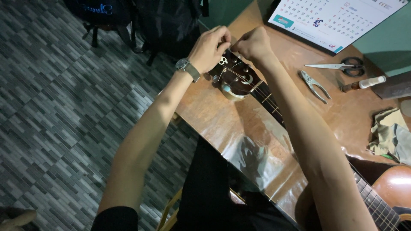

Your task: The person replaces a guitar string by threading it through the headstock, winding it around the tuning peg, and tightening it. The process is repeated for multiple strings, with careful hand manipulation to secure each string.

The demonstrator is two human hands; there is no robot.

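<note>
- My left hand (209, 47), with a grey wristwatch (187, 67) on its wrist, is pinched shut at the far tip of the dark wooden guitar headstock (235, 77); the fingers close on something thin there, though I cannot tell whether it is a string end or a tuning peg.
- My right hand (253, 42) sits just beside the left, knuckles almost touching, also clenched in a pinch over the same tip of the headstock.
- Below both grips the headstock lies flat on the brown glossy table (222, 115), its thin metal strings (242, 77) running back toward me along the dark guitar neck (269, 100).
- The orange-brown guitar body (394, 184) lies well back from the grips, near my right elbow.
- To the right of the grips lie metal pliers (314, 85), black-handled scissors (342, 66) and a small white-capped bottle (364, 83).
- Further right, a crumpled pale cloth (391, 134).
- Beyond the grips, a white desk calendar (334, 19).
</note>
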